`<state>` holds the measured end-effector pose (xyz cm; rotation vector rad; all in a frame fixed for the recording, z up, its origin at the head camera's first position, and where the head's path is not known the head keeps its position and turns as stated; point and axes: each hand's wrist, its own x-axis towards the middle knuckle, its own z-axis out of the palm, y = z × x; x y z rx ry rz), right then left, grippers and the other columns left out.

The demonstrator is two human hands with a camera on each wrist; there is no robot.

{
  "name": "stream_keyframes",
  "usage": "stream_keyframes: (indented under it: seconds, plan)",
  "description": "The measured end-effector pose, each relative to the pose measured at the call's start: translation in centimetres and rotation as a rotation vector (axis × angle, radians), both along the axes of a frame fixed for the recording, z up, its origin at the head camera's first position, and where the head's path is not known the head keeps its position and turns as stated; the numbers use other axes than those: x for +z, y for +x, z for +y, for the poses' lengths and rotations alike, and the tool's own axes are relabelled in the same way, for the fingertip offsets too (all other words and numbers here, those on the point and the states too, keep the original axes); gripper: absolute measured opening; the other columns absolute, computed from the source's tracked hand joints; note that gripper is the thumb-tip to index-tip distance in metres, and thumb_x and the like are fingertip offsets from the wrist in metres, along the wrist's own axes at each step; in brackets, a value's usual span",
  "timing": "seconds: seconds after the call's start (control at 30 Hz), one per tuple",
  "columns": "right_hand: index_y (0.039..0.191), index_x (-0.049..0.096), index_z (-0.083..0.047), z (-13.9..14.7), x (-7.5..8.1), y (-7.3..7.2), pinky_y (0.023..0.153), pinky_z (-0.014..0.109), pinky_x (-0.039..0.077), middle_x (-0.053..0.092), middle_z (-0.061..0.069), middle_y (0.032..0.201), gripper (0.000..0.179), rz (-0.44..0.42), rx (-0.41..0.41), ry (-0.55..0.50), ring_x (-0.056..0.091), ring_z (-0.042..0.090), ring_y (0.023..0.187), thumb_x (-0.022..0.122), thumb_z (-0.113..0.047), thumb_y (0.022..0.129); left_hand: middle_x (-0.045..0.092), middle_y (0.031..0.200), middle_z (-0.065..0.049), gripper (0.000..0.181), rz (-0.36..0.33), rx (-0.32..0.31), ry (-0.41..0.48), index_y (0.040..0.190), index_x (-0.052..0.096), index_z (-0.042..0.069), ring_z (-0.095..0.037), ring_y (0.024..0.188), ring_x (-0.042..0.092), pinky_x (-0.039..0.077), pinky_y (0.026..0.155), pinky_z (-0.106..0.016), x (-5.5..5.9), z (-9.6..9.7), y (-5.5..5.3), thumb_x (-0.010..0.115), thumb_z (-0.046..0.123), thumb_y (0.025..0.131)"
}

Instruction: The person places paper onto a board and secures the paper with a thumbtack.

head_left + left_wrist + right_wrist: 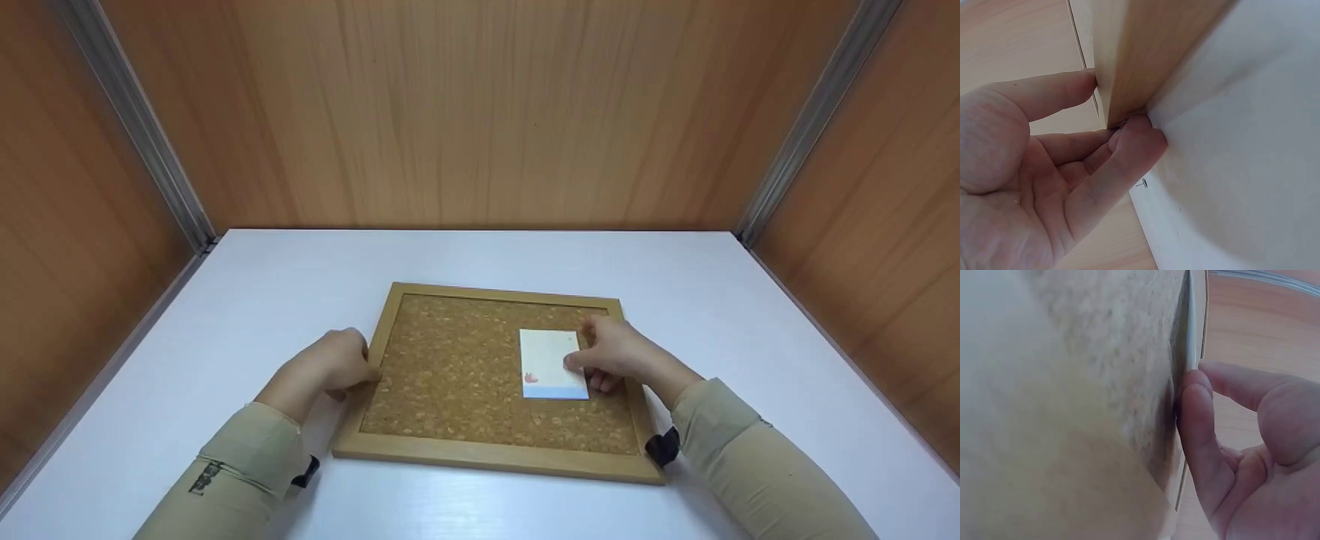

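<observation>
Far L, we see the L hand [341, 364] w/ its wrist bent inward, thumb atop the wooden frame [385, 322], fingers tucked under: it grips the L side of the corkboard [450, 360]. Just past those fingers we spot a tiny metal pin [1144, 183] on the white table [300, 277]. Btwn the 2 grips we have bare cork, then the note card [544, 360] over the board's R half, well apart from the L grip, right at the R one. The R hand [619, 351] reaches in from the R, knuckles up, pinching the card's R edge btwn thumb & finger. We count 2 hands, 1 corkboard, 1 note card, 1 pin, 2 beige sleeves [240, 457].
</observation>
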<state>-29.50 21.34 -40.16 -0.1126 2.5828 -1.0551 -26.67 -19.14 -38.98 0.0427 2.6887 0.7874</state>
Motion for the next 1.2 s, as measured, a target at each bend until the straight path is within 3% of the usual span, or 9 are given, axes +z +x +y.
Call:
stream_keyframes:
  seconds: [0.13, 0.23, 0.33, 0.47, 0.6, 0.8, 0.97, 1.2]
  plan:
    - [0.156, 0.027, 0.003, 0.7, 0.7, -0.1, 0.051, 0.032, 0.056, 0.068, 0.011, 0.074, 0.087, 0.04, 0.027, 0.036, 0.065, 0.019, 0.057, 0.076, -0.03, 0.093, 0.064, 0.084, -0.014, 0.026, -0.001, 0.0, -0.005, 0.104, 0.064, -0.01, -0.024, 0.073, 0.068, 0.061, 0.061, -0.035, 0.1, 0.0, 0.0, 0.073, 0.013, 0.094]
    - [0.154, 0.033, 0.002, 1.2, 1.3, -0.3, 0.054, 0.031, 0.053, 0.066, 0.01, 0.076, 0.082, 0.118, 0.068, 0.084, 0.064, 0.021, 0.063, 0.075, -0.033, 0.093, 0.064, 0.085, -0.014, 0.025, -0.002, -0.001, -0.006, 0.103, 0.063, -0.009, -0.024, 0.074, 0.068, 0.061, 0.061, -0.035, 0.1, 0.0, 0.1, 0.071, 0.012, 0.094]
    - [0.152, 0.038, 0.001, 1.6, 1.8, -0.4, 0.057, 0.037, 0.054, 0.066, 0.011, 0.088, 0.077, 0.174, 0.126, 0.088, 0.066, 0.028, 0.072, 0.075, -0.032, 0.094, 0.063, 0.085, -0.014, 0.024, 0.0, -0.004, -0.007, 0.102, 0.063, -0.009, -0.025, 0.073, 0.068, 0.061, 0.061, -0.035, 0.1, -0.1, 0.1, 0.071, 0.012, 0.094]
    - [0.149, 0.045, -0.002, 2.0, 2.1, -0.3, 0.08, 0.046, 0.058, 0.064, 0.016, 0.12, 0.072, 0.248, 0.223, 0.092, 0.066, 0.033, 0.101, 0.077, -0.032, 0.092, 0.064, 0.084, -0.014, 0.023, 0.001, -0.008, -0.009, 0.1, 0.064, -0.008, -0.024, 0.073, 0.068, 0.061, 0.061, -0.035, 0.2, -0.1, 0.2, 0.072, 0.012, 0.094]
    - [0.15, 0.047, -0.006, 2.2, 2.3, -0.1, 0.108, 0.055, 0.042, 0.05, 0.016, 0.147, 0.076, 0.323, 0.339, 0.172, 0.047, 0.036, 0.135, 0.08, -0.036, 0.089, 0.065, 0.083, -0.014, 0.021, -0.001, -0.006, -0.011, 0.098, 0.065, -0.007, -0.024, 0.072, 0.068, 0.061, 0.06, -0.034, 0.2, -0.1, 0.1, 0.072, 0.012, 0.093]
    - [0.157, 0.037, -0.012, 2.4, 1.9, 0.2, 0.118, 0.056, 0.027, 0.036, 0.012, 0.16, 0.091, 0.308, 0.468, 0.234, 0.03, 0.033, 0.148, 0.084, -0.042, 0.085, 0.065, 0.083, -0.014, 0.021, -0.002, 0.0, -0.006, 0.099, 0.065, -0.007, -0.024, 0.074, 0.068, 0.061, 0.061, -0.035, 0.2, -0.1, 0.2, 0.072, 0.012, 0.093]
    - [0.16, 0.033, -0.014, 2.6, 1.4, 0.3, 0.12, 0.056, 0.021, 0.023, 0.011, 0.167, 0.098, 0.275, 0.507, 0.274, 0.018, 0.034, 0.152, 0.085, -0.045, 0.083, 0.064, 0.085, -0.014, 0.024, -0.005, 0.004, 0.002, 0.102, 0.063, -0.008, -0.025, 0.075, 0.068, 0.061, 0.061, -0.036, 0.2, 0.0, 0.1, 0.072, 0.011, 0.093]
    - [0.158, 0.036, -0.007, 2.8, 1.0, 0.2, 0.12, 0.052, 0.024, 0.03, 0.014, 0.163, 0.095, 0.274, 0.548, 0.364, 0.025, 0.034, 0.15, 0.083, -0.046, 0.084, 0.064, 0.083, -0.014, 0.025, 0.001, -0.003, 0.003, 0.101, 0.064, -0.008, -0.024, 0.073, 0.068, 0.061, 0.06, -0.035, 0.1, -0.1, -0.1, 0.073, 0.013, 0.093]
